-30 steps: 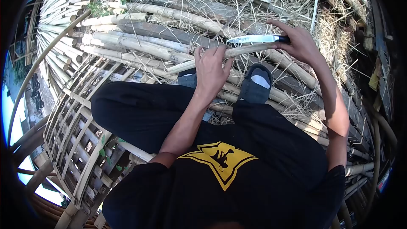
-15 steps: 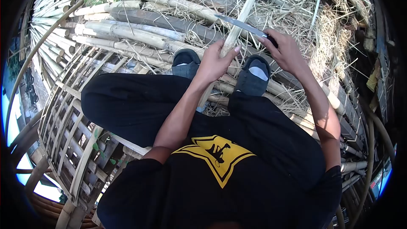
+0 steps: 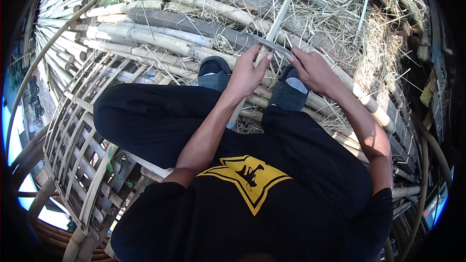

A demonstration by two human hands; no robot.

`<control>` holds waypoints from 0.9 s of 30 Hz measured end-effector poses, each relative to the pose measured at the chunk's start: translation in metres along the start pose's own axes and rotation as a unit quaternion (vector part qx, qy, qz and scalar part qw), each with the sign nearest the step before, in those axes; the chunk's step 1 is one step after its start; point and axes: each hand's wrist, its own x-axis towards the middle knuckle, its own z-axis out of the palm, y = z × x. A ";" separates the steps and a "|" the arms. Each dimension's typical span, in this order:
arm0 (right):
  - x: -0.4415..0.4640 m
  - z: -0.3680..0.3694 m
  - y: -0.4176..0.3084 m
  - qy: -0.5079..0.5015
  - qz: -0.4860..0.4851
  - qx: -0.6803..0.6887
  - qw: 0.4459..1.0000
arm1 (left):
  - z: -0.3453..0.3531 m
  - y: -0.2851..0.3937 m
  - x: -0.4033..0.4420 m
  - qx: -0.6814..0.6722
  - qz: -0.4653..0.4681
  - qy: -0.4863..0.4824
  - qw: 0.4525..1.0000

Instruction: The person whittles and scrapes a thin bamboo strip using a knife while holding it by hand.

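bamboo strip (image 3: 287,7) gripped in left hand (image 3: 246,73); knife (image 3: 273,45) held in right hand (image 3: 314,72), laid across strip just beyond left hand.

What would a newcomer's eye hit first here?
Likely the yellow print on the black shirt, low centre. Above it, the right hand holds a knife across a pale strip gripped by the left hand. Straw litters the upper right.
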 end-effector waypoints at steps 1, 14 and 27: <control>0.000 0.000 -0.003 -0.007 0.002 -0.001 1.000 | -0.002 0.005 0.000 0.023 -0.025 -0.022 0.999; 0.017 0.005 0.032 -0.047 0.020 -0.061 0.997 | 0.000 0.010 -0.004 0.150 -0.053 -0.040 0.986; -0.005 -0.157 0.140 0.431 0.171 -0.034 0.885 | -0.004 0.025 -0.005 -0.200 -0.200 -0.105 0.953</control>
